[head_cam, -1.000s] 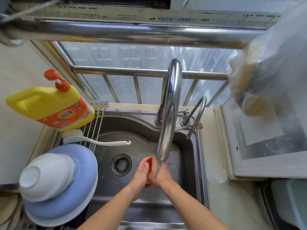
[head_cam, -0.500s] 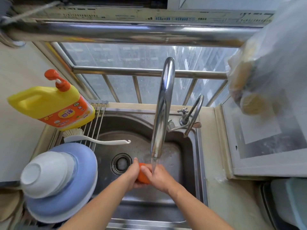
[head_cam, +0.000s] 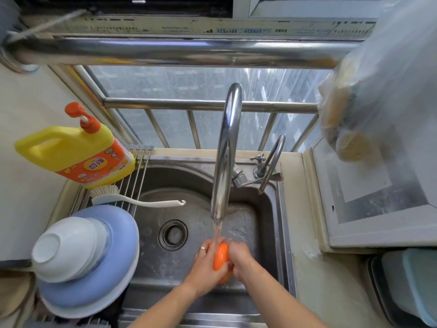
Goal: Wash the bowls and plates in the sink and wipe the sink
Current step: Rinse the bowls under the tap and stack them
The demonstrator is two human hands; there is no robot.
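Sink holds both hands gripping an orange sponge.

I see white bowls stacked upside down on inverted blue and white plates, left of the steel sink. An orange cloth sits under the running water.

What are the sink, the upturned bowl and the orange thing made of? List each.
Sink: brushed stainless steel, grey with dull reflections.
Upturned bowl: likely glazed ceramic, white and glossy; could be melamine.
Orange thing: smooth, matte, looks like plastic or silicone; uncertain, as both hands partly cover it.
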